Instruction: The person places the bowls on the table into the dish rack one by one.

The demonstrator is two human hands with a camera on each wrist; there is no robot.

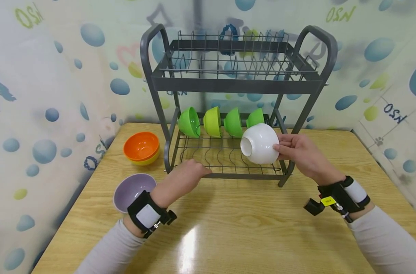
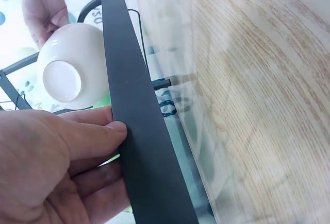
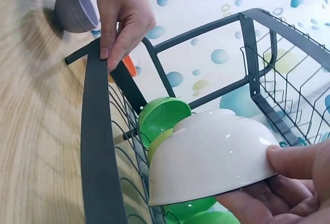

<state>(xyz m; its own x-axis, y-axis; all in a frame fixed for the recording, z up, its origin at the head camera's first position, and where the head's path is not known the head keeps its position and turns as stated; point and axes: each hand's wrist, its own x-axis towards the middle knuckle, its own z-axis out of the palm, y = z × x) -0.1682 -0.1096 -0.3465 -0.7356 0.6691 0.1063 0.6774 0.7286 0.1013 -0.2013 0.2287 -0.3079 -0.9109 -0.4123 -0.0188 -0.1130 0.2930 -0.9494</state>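
Head view: white bowl [image 1: 263,146] held by right hand [image 1: 302,152] at the lower tier of the rack [image 1: 235,86]

Right hand, right of centre: thumb and fingers pinch the white bowl near its rim. Bowl tipped on its side, base toward frame left, before the tier's right part. Contact with the wires: cannot tell.

Left hand [image 1: 184,178], left of centre: fingers grip the front bar [image 2: 131,80], near its left end; left wrist view shows thumb on the bar's face.

Mid-frame, behind the white bowl: row of four tilted bowls on the rack, namely green bowl [image 1: 188,122], yellow-green bowl [image 1: 212,122], two further green bowls [image 1: 232,123].

Left of frame, on the wooden surface [image 1: 249,224]: orange bowl [image 1: 141,145] nested in yellow bowl [image 1: 145,161]; below them, purple bowl [image 1: 127,190], partly hidden by the left wrist's band [image 1: 148,215].
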